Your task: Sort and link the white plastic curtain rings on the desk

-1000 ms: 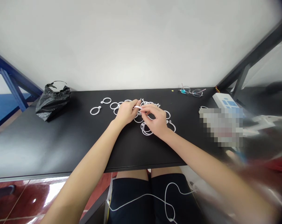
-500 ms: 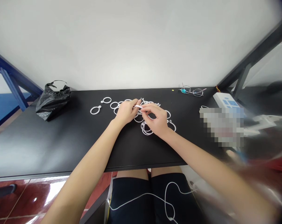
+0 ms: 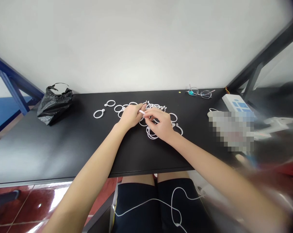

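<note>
Between my two hands is a white plastic curtain ring (image 3: 142,112), only a short arc of it showing. My left hand (image 3: 130,116) is closed on one end, thumb and fingers pinched together. The thumb and forefinger of my right hand (image 3: 162,124) pinch its other end, just to the right. Several more white rings (image 3: 152,138) lie in a loose pile under and around both hands, partly covered by them. One open ring (image 3: 181,131) rests right of my right hand. Two rings with small round knobs, one nearer (image 3: 103,110) and one farther (image 3: 105,105), lie apart at the left.
A crumpled black plastic bag (image 3: 54,105) stands on the black table (image 3: 88,152) at the left. Eyeglasses (image 3: 197,93) lie near the back wall. On the right are a white and blue box (image 3: 236,103), a blurred-out item (image 3: 231,129) and clear plastic. A white cable (image 3: 146,202) crosses my lap.
My right hand has shifted slightly left, closer to my left hand, and less of the held ring shows between them. The loose rings stay where they were.
</note>
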Motion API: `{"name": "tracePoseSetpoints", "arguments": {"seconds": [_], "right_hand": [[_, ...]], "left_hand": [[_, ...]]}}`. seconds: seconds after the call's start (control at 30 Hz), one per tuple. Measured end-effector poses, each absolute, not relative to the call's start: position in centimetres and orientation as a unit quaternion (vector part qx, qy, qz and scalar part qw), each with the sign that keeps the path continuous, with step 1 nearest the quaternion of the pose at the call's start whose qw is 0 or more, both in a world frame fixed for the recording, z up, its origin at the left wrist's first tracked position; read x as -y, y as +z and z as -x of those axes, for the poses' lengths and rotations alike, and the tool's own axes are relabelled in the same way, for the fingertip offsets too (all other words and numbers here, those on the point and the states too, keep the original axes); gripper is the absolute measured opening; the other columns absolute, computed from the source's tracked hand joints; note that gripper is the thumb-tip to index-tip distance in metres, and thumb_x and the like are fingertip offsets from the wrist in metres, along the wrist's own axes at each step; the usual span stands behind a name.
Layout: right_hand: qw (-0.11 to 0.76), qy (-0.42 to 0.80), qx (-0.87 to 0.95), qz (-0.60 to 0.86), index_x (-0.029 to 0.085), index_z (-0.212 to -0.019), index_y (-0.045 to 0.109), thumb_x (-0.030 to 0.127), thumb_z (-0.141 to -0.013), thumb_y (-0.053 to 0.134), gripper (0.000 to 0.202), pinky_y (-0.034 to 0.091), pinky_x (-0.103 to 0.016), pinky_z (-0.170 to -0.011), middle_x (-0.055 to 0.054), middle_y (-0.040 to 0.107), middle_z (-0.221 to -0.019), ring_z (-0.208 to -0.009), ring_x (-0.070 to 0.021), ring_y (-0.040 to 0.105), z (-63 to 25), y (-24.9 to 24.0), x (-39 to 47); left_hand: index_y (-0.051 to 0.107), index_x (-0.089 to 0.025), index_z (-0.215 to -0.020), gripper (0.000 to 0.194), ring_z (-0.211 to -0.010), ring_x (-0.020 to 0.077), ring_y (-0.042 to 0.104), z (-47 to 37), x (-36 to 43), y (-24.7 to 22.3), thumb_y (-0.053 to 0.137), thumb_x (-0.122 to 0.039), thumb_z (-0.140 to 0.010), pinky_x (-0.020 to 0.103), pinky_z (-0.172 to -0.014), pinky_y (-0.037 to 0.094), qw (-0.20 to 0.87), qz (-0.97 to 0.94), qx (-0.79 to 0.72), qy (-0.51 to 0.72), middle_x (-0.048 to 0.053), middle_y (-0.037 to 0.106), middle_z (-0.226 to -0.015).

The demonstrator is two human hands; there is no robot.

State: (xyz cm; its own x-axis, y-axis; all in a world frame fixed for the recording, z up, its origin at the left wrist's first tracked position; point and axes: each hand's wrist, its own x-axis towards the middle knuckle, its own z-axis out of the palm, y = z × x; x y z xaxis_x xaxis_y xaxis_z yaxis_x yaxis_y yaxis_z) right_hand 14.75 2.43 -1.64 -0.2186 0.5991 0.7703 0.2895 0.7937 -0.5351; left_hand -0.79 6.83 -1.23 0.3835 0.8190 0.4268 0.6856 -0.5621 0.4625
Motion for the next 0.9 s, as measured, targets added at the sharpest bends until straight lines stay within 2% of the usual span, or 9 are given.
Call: {"name": "tracePoseSetpoints", "arguments": {"seconds": [0.23, 0.47, 0.63, 0.73, 0.8, 0.9], "right_hand": [[0.512, 0.162, 0.796, 0.279, 0.020, -0.081, 0.063, 0.012, -0.085, 0.052, 0.015, 0.054, -0.027, -0.062, -0.004, 0.069, -0.086, -0.076, -0.0148, 0.064, -14.8, -2.0, -2.5], [0.573, 0.179, 0.727, 0.334, 0.022, -0.081, 0.067, 0.018, -0.086, 0.056, 0.012, 0.056, -0.027, -0.062, -0.003, 0.072, -0.087, -0.083, -0.0172, 0.067, -15.2, -1.5, -2.8], [0.625, 0.283, 0.610, 0.396, 0.021, -0.083, 0.070, 0.027, -0.082, 0.067, 0.007, 0.059, -0.030, -0.067, -0.004, 0.073, -0.087, -0.081, -0.0188, 0.070, -15.2, -1.2, -3.2], [0.648, 0.336, 0.544, 0.414, 0.020, -0.083, 0.070, 0.034, -0.077, 0.073, 0.015, 0.061, -0.031, -0.066, -0.004, 0.074, -0.083, -0.078, -0.0201, 0.072, -15.2, -1.0, -3.4], [0.655, 0.357, 0.521, 0.415, 0.019, -0.081, 0.069, 0.036, -0.074, 0.076, 0.020, 0.061, -0.031, -0.064, -0.005, 0.074, -0.082, -0.078, -0.0210, 0.073, -15.3, -0.7, -3.5], [0.645, 0.405, 0.500, 0.411, 0.019, -0.080, 0.066, 0.038, -0.069, 0.081, 0.026, 0.061, -0.032, -0.064, -0.004, 0.075, -0.079, -0.075, -0.0210, 0.073, -15.4, -0.3, -3.6]], "left_hand": [[0.039, -0.020, -0.059, 0.042, -0.048, 0.0112, 0.034, 0.6, -6.9, -1.5, 0.036, -0.035, -0.098, 0.027, -0.053, 0.023, 0.118, -0.820, -0.465, 0.311, -0.002, 0.043, -0.052], [0.043, -0.019, -0.061, 0.041, -0.048, 0.0115, 0.034, 0.7, -6.9, -1.6, 0.037, -0.034, -0.098, 0.027, -0.053, 0.024, 0.085, -0.818, -0.444, 0.355, -0.002, 0.041, -0.051], [0.050, -0.018, -0.065, 0.036, -0.050, 0.0118, 0.041, 0.3, -6.7, -1.4, 0.042, -0.032, -0.097, 0.027, -0.055, 0.030, 0.047, -0.817, -0.420, 0.393, -0.002, 0.048, -0.054], [0.057, -0.017, -0.076, 0.030, -0.056, 0.0128, 0.049, -0.2, -6.2, -1.2, 0.042, -0.032, -0.098, 0.027, -0.060, 0.037, 0.003, -0.812, -0.397, 0.427, 0.001, 0.057, -0.064], [0.060, -0.016, -0.092, 0.024, -0.060, 0.0129, 0.054, -0.5, -5.7, -1.0, 0.045, -0.033, -0.097, 0.027, -0.062, 0.042, 0.000, -0.809, -0.381, 0.448, 0.004, 0.064, -0.078], [0.054, -0.015, -0.119, 0.033, -0.081, 0.0164, 0.061, -0.9, -5.1, -0.8, 0.049, -0.037, -0.096, 0.029, -0.073, 0.048, 0.013, -0.816, -0.352, 0.459, 0.011, 0.065, -0.106]]}}
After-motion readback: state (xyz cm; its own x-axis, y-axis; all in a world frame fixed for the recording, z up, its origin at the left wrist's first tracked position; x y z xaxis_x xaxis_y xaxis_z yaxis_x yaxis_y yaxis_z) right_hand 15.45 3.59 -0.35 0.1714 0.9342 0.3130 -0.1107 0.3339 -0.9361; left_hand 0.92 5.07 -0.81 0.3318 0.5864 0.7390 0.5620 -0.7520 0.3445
